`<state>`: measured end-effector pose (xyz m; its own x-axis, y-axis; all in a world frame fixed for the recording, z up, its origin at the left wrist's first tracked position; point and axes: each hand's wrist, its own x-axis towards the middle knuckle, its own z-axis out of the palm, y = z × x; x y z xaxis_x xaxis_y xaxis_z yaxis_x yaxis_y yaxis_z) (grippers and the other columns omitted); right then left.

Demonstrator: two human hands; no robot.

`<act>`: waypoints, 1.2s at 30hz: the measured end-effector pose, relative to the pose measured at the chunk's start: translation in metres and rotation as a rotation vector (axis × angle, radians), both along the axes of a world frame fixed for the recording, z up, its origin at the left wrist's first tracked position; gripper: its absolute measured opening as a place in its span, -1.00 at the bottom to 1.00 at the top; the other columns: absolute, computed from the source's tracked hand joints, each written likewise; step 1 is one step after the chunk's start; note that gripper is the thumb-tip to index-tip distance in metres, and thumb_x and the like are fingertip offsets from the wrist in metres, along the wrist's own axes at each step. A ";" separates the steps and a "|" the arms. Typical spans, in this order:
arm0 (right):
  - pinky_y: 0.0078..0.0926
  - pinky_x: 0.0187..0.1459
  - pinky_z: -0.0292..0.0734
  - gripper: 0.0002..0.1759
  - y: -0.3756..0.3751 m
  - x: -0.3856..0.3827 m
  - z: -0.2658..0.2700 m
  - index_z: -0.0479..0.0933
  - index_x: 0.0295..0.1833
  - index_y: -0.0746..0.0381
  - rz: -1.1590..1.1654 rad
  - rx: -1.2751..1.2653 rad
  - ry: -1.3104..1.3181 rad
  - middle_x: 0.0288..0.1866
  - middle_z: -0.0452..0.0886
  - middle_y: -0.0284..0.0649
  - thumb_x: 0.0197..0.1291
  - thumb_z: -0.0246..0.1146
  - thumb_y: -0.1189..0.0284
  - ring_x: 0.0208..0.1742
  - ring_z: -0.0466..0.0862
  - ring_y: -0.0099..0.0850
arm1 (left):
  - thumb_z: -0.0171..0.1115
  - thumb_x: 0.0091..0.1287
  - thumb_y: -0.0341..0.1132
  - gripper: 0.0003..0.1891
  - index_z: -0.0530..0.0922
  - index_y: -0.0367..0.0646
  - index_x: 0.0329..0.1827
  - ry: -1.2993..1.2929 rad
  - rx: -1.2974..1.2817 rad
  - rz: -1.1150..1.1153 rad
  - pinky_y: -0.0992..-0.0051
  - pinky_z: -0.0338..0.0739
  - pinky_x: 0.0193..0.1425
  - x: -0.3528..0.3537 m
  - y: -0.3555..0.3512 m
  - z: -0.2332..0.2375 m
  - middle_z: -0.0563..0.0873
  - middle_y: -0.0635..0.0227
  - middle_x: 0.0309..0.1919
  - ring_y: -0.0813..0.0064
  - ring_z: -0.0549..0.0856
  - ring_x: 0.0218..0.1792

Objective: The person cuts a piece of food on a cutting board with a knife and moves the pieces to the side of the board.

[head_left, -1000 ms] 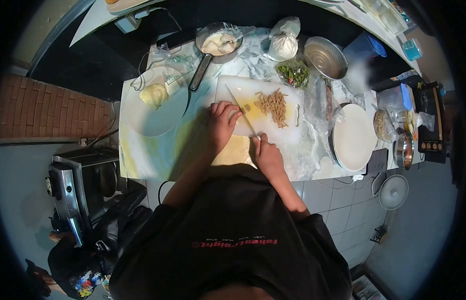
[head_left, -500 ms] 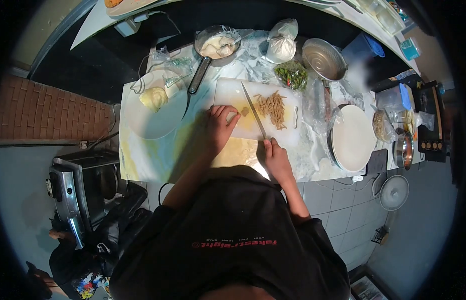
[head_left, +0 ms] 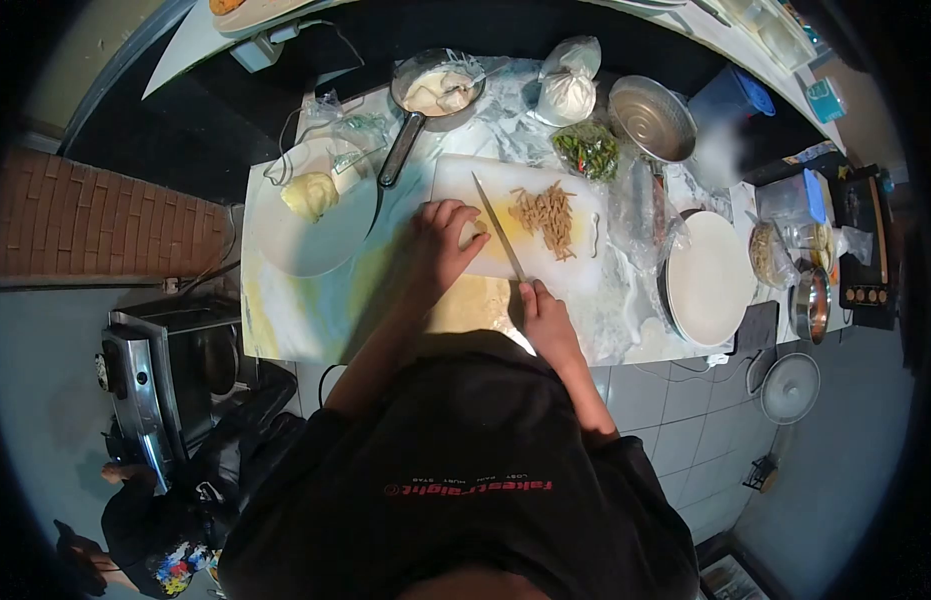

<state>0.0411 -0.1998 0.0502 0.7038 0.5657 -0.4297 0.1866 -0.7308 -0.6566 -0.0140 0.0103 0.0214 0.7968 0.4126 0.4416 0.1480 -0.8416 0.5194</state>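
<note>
My right hand (head_left: pixel 553 325) had its fingers closed round the handle of the knife (head_left: pixel 498 224), at the near edge of the cutting board (head_left: pixel 455 180). The blade ran away from me on a slant, its tip up and to the left, its handle end down and to the right, so it cut a line between my left hand (head_left: pixel 445 245) and the heap of thin brown strips (head_left: pixel 545 220). The strips sat on the board just to the right of the blade, while my left hand was over the board's left side.

What mattered most was the small gap left of the blade. My left fingers were bent, their tips facing right towards the flat of the knife, with the thumb apart from them and nearer me. A small light-brown piece (head_left: pixel 481 229) seemed to lie at their tips, between them and the blade. It was much nearer my left hand than my right, but I can't tell whether I had it pinched or merely beside my fingers, nor which way its long axis ran. I can't tell whether the blade's edge touched the board, either.
</note>
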 end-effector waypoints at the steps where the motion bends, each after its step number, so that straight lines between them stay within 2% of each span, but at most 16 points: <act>1: 0.19 -0.02 0.52 -0.43 -0.002 0.002 0.007 0.50 0.21 0.41 -0.029 0.000 0.029 -0.18 0.62 0.43 0.58 -0.08 0.08 -0.03 0.60 0.37 | 0.50 0.13 -0.26 -0.72 0.65 0.01 -0.11 0.001 -0.001 -0.006 0.25 0.34 0.22 0.001 -0.001 -0.003 0.64 0.43 -0.04 0.29 0.55 0.07; 10: 0.16 0.02 0.48 -0.41 -0.011 0.004 0.009 0.49 0.22 0.40 -0.088 0.012 0.063 -0.09 0.62 0.40 0.58 -0.08 0.05 0.02 0.58 0.36 | 0.45 0.13 -0.37 -0.80 0.69 -0.03 -0.17 -0.022 0.028 -0.028 0.25 0.37 0.21 0.008 0.008 -0.010 0.65 0.43 -0.14 0.31 0.59 0.03; 12: 0.15 0.03 0.48 -0.41 -0.013 0.002 0.004 0.48 0.22 0.39 -0.089 0.009 0.070 -0.08 0.62 0.40 0.58 -0.08 0.05 0.03 0.58 0.36 | 0.41 0.13 -0.40 -0.82 0.69 -0.03 -0.19 0.068 0.009 -0.063 0.25 0.37 0.21 0.006 0.013 -0.010 0.63 0.42 -0.15 0.32 0.60 0.01; 14: -0.03 -0.11 0.50 -0.37 -0.015 0.000 -0.005 0.51 0.17 0.42 -0.079 0.078 -0.009 -0.38 0.61 0.31 0.58 -0.09 0.00 -0.21 0.63 0.28 | 0.42 0.12 -0.39 -0.83 0.68 -0.03 -0.22 0.067 0.022 -0.090 0.25 0.37 0.20 0.008 0.018 -0.009 0.63 0.42 -0.15 0.32 0.60 0.01; 21: 0.00 -0.13 0.49 -0.39 -0.013 -0.003 -0.007 0.52 0.15 0.38 -0.064 0.064 0.000 -0.37 0.62 0.31 0.58 -0.09 0.01 -0.20 0.63 0.29 | 0.43 0.13 -0.33 -0.86 0.63 -0.06 -0.31 0.067 0.084 -0.151 0.27 0.36 0.17 0.013 0.018 -0.002 0.62 0.42 -0.12 0.31 0.60 0.02; 24: 0.00 -0.12 0.49 -0.40 -0.012 -0.004 -0.005 0.52 0.15 0.37 -0.056 0.077 0.008 -0.35 0.63 0.32 0.58 -0.10 0.01 -0.17 0.63 0.30 | 0.43 0.13 -0.33 -0.86 0.65 -0.07 -0.29 0.057 0.047 -0.096 0.26 0.36 0.16 0.014 0.011 -0.005 0.62 0.42 -0.11 0.30 0.59 0.02; 27: 0.00 -0.09 0.50 -0.40 -0.011 -0.003 -0.004 0.52 0.16 0.37 -0.061 0.077 0.038 -0.31 0.64 0.34 0.58 -0.09 0.02 -0.14 0.64 0.31 | 0.43 0.14 -0.33 -0.85 0.67 -0.06 -0.25 0.030 0.053 -0.139 0.26 0.36 0.16 0.015 0.011 -0.006 0.63 0.42 -0.11 0.31 0.59 0.03; 29: 0.16 0.05 0.48 -0.42 -0.007 -0.001 0.001 0.49 0.18 0.36 -0.055 0.027 0.089 -0.10 0.62 0.40 0.59 -0.12 0.03 0.03 0.58 0.36 | 0.42 0.14 -0.33 -0.85 0.68 -0.06 -0.24 0.032 0.049 -0.170 0.27 0.36 0.16 0.015 0.012 -0.005 0.64 0.42 -0.11 0.32 0.59 0.03; 33: 0.14 0.05 0.49 -0.40 -0.006 0.000 -0.001 0.50 0.19 0.38 -0.088 0.054 0.010 -0.10 0.62 0.41 0.58 -0.10 0.03 0.04 0.58 0.36 | 0.44 0.13 -0.31 -0.84 0.68 -0.05 -0.24 0.024 0.053 -0.228 0.28 0.35 0.15 0.018 0.014 -0.005 0.64 0.44 -0.13 0.33 0.59 0.03; 36: 0.12 0.07 0.50 -0.38 -0.007 0.006 0.010 0.50 0.23 0.40 -0.121 0.067 0.018 -0.10 0.62 0.42 0.58 -0.10 0.02 0.06 0.58 0.35 | 0.45 0.12 -0.28 -0.83 0.68 -0.05 -0.26 0.056 0.110 -0.188 0.29 0.35 0.15 0.018 0.014 -0.005 0.65 0.45 -0.13 0.33 0.59 0.03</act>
<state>0.0474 -0.2066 0.0606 0.7612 0.5048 -0.4072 0.0875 -0.7020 -0.7068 0.0039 0.0242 0.0168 0.8796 0.2068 0.4284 0.0097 -0.9082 0.4185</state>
